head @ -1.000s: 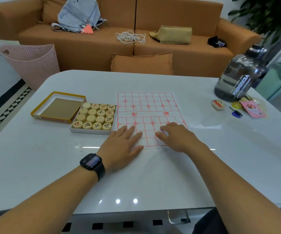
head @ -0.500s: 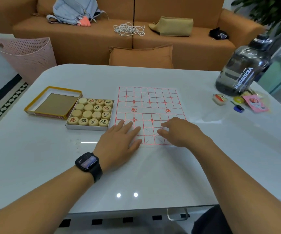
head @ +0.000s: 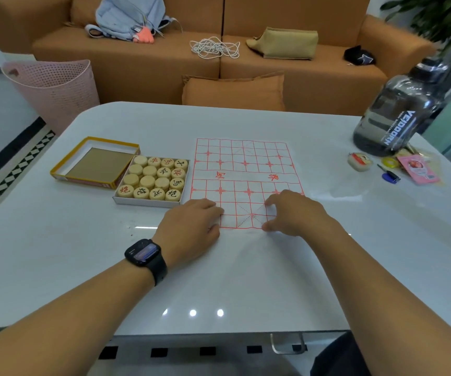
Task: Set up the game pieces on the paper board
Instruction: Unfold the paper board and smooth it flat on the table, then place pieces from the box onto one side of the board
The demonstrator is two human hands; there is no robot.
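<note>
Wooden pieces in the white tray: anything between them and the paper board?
Nothing visible. The tray of pieces sits directly left of the paper board; only both hands, left hand and right hand, rest at its near edge.

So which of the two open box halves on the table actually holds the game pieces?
The white tray beside the paper board, filled with round wooden pieces. The yellow-rimmed half farther left holds none, showing only its brown bottom.
</note>
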